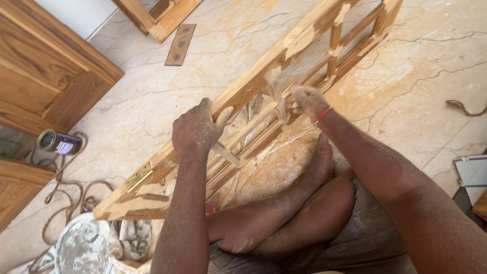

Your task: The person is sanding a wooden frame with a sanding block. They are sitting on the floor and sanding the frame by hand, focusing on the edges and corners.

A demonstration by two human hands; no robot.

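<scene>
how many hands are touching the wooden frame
2. The left hand grips the long rail of the wooden frame near its middle. The right hand is further up, fingers closed at a thin inner bar; what it holds is blurred. No other hands show.

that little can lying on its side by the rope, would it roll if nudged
Probably yes: the can is cylindrical and lies on its side on the smooth stone floor. The rope next to it might stop it soon. It looks small, so likely light. Neither hand is near it.
</scene>
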